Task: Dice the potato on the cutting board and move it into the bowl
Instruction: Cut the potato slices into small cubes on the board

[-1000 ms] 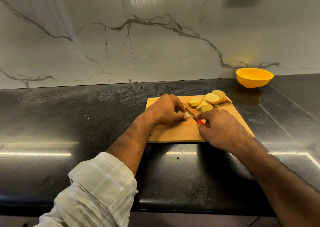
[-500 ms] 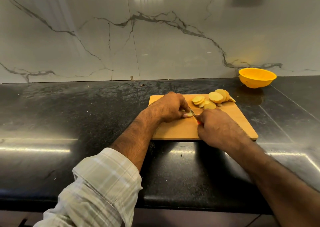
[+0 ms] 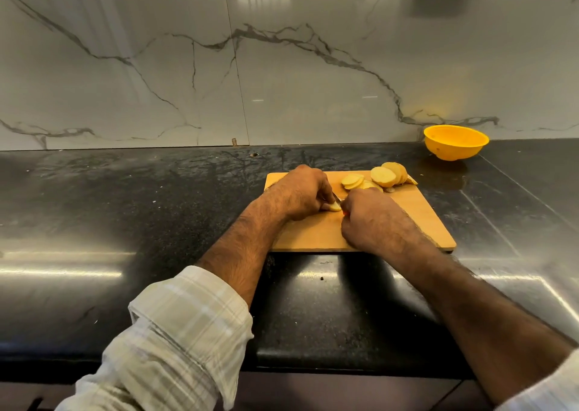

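L hand [image 3: 302, 193] pinching slice [image 3: 334, 206] on board [image 3: 419, 216]; R hand [image 3: 369, 219] fisted on knife [image 3: 336, 197]. Slices [image 3: 380, 176] piled far side, bowl [image 3: 456, 143] far right.

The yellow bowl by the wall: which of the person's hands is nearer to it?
Right. The right hand works on the cutting board, on the side toward the yellow bowl; the left hand lies farther away, past it. Neither touches the bowl.

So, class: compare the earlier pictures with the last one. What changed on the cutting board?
The right hand with the knife closed in on the left hand, which keeps holding a potato piece. The potato slices, cutting board and bowl stayed put.
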Demonstrator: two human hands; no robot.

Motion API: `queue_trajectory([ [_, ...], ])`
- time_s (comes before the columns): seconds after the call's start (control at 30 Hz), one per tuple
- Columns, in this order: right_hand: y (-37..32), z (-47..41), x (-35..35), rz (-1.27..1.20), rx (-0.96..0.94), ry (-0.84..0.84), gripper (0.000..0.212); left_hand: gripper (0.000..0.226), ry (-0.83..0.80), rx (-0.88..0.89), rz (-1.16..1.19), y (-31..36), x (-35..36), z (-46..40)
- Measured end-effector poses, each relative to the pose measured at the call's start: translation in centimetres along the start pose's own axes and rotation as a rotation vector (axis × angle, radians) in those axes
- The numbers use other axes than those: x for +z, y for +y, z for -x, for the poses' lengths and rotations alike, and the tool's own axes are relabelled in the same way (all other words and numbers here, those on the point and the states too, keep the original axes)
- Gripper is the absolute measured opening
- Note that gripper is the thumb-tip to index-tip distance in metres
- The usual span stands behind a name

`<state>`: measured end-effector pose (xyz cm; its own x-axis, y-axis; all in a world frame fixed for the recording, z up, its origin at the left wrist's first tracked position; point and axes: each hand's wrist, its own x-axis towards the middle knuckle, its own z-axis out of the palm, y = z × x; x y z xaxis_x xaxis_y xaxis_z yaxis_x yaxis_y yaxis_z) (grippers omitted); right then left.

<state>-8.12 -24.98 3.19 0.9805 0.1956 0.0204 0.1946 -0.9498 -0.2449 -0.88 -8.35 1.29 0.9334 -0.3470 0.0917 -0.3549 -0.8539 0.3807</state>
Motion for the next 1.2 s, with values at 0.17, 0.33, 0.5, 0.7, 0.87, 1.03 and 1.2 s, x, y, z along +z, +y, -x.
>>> queue_trajectory([
  [0.17,0.9,2.3,-0.8,-0.039,0.019,-0.06,0.039,0.02,0.017,-0.009,-0.027,0.1,-0.1,0.0],
  [0.33,2.3,3.9,-2.0,-0.021,0.002,-0.104,0.041,0.019,0.001,0.021,-0.043,-0.4,-0.2,0.2],
  [0.5,1.6,1.6,-1.3,-0.067,0.007,0.001,0.038,0.015,0.038,0.045,-0.1,-0.5,0.1,0.3],
  [0.7,0.8,-1.2,0.6,-0.085,0.027,0.021,0.037,0.016,0.093,0.084,-0.045,-1.5,0.6,0.3],
  [0.87,0.5,-1.6,0.8,-0.06,0.015,0.021,0.037,0.017,0.08,0.067,0.032,-1.8,0.7,0.2],
  [1.03,0.1,-0.9,0.1,-0.07,0.028,-0.012,0.039,0.018,0.078,0.049,0.018,-1.3,0.6,0.3],
  [1.2,0.4,1.0,-0.7,-0.053,0.021,-0.07,0.041,0.016,0.086,0.038,0.0,-1.1,0.7,0.4],
])
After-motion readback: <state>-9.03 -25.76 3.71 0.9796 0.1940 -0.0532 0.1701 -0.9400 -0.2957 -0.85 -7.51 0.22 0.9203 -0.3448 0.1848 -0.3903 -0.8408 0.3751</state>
